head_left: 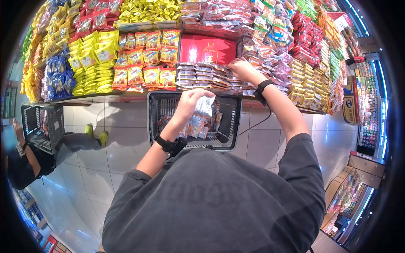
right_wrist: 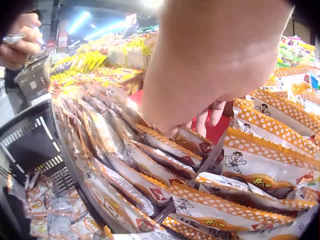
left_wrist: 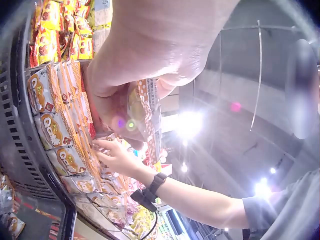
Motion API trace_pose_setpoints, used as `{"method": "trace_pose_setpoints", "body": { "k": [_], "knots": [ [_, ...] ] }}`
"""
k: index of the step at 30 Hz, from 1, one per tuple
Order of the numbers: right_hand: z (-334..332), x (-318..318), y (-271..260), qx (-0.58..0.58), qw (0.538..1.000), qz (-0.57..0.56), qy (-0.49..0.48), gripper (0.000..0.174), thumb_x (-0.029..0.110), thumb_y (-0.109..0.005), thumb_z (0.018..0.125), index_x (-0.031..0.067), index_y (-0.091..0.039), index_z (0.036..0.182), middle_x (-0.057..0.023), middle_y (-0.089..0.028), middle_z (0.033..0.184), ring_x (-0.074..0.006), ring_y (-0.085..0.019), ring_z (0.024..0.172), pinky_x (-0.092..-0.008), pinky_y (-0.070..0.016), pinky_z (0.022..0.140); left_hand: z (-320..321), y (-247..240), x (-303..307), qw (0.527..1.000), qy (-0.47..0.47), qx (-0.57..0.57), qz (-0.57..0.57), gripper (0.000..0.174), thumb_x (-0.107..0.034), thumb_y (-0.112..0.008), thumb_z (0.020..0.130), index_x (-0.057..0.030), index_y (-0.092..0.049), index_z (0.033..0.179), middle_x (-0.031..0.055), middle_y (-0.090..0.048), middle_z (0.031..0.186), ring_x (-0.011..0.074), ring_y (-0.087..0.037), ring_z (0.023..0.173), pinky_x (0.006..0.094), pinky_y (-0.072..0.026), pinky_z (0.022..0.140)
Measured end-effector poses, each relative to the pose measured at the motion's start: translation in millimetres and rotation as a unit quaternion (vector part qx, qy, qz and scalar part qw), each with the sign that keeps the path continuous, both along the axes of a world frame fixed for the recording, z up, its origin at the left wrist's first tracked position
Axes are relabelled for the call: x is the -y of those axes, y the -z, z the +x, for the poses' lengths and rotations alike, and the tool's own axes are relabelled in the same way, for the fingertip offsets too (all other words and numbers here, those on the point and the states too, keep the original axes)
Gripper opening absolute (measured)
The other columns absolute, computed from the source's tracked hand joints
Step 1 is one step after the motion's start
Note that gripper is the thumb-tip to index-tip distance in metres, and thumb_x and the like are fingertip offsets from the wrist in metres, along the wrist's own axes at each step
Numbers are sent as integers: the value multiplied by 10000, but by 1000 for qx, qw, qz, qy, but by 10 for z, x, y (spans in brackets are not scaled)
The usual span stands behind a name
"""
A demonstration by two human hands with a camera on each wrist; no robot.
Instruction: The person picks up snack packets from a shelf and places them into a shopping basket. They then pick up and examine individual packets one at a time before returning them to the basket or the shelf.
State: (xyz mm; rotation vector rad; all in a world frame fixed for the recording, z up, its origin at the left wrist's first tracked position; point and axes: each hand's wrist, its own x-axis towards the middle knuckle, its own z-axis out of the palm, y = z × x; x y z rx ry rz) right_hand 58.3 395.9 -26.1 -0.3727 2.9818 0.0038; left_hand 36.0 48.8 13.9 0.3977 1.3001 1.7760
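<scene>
A person in a dark T-shirt bends their left arm over the near side of a black shopping basket (head_left: pixel 237 118), the left hand (head_left: pixel 188 105) pinching a snack packet (head_left: pixel 204 107) above its mouth. The glossy packet, edged with orange polka dots, is probably light, soft and a little slippery, its contents perhaps easily crushed; the flat edge seam looks the surest place to take hold. Loose packets (head_left: pixel 195 127) lie inside the basket. Just beyond its far rim, the right arm stretches to a row of dotted packets (right_wrist: pixel 265 170), the right hand (head_left: pixel 245 70) angled down with fingers bent behind them; whether they grip one cannot be told. Farther past the basket stand a red panel (head_left: pixel 192 47) and heaped yellow bags (head_left: pixel 145 12); well to its left, another shopper carries a second basket (head_left: pixel 55 126).
</scene>
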Motion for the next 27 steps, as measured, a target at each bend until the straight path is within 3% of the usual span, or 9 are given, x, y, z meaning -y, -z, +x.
{"method": "trace_pose_setpoints", "body": {
  "k": [9, 12, 13, 15, 17, 23, 25, 26, 27],
  "knots": [
    [34, 132, -292, -50, 998, -7, 35, 313, 177, -600, 883, 70, -696, 1161, -142, -694, 1154, -311, -579, 1217, -506, -401, 1068, -36, -57, 70, 997, 8, 27, 76, 503, -90, -462, 788, 57, -690, 1212, 135, -721, 1179, 192, -670, 1095, 307, -492, 1014],
    [0, 507, -702, -73, 985, -148, 58, 281, 202, -674, 931, 67, -674, 1177, -130, -683, 1207, -307, -582, 1204, -474, -400, 1073, -31, -262, 84, 996, -15, -34, 82, 617, -86, -488, 754, 44, -590, 1349, 129, -658, 1285, 178, -621, 1176, 306, -469, 1052],
    [15, 661, -741, -109, 959, -260, 30, 277, 251, -701, 966, 60, -688, 1166, -111, -712, 1092, -256, -651, 1055, -402, -486, 952, -15, -304, 81, 995, -42, -40, 86, 645, -85, -499, 744, 41, -568, 1373, 129, -632, 1328, 171, -594, 1219, 305, -456, 1066],
    [112, 1126, -1007, 75, 863, -474, 155, 309, 287, -728, 974, 47, -696, 1166, -73, -727, 995, -164, -668, 923, -333, -526, 831, -44, -271, 91, 993, -27, -87, 74, 745, -50, -516, 739, 15, -456, 1479, 128, -553, 1399, 175, -529, 1297, 315, -420, 1104],
    [192, 1368, -1095, 141, 856, -482, 120, 343, 310, -733, 985, 17, -700, 1160, -52, -727, 958, -99, -651, 887, -307, -537, 803, -19, -163, 66, 986, -47, -138, 81, 804, -21, -516, 752, -28, -368, 1542, 131, -495, 1424, 198, -492, 1329, 335, -384, 1137],
    [243, 1411, -805, 172, 760, -597, 193, 223, 201, -756, 969, 20, -680, 1074, -3, -693, 913, -69, -619, 799, -258, -516, 720, 80, -181, 118, 980, -104, -170, 31, 759, 3, -603, 929, -117, -234, 1582, 116, -489, 1346, 142, -578, 1109, 296, -535, 880],
    [274, 1476, -962, 223, 724, -619, 207, 215, 207, -731, 988, 27, -677, 1093, -10, -697, 963, -59, -621, 841, -258, -519, 746, 72, -247, 158, 990, -85, 62, 98, 697, -46, -617, 987, -111, -243, 1572, 130, -528, 1325, 136, -603, 958, 271, -572, 710],
    [300, 1544, -1033, 188, 668, -684, 225, 216, 218, -721, 989, 36, -695, 1101, -5, -698, 1011, -74, -625, 895, -263, -519, 780, 52, -254, 163, 973, -105, 171, 111, 568, -49, -551, 1040, -95, -304, 1550, 141, -572, 1283, 138, -613, 799, 212, -547, 514],
    [316, 1600, -1097, 152, 606, -743, 240, 221, 229, -710, 989, 44, -712, 1110, 0, -699, 1059, -89, -629, 948, -268, -519, 814, 24, -185, 196, 974, -107, 169, 111, 568, -49, -551, 1040, -95, -304, 1550, 141, -572, 1283, 138, -613, 799, 212, -547, 514]
  ]
}}
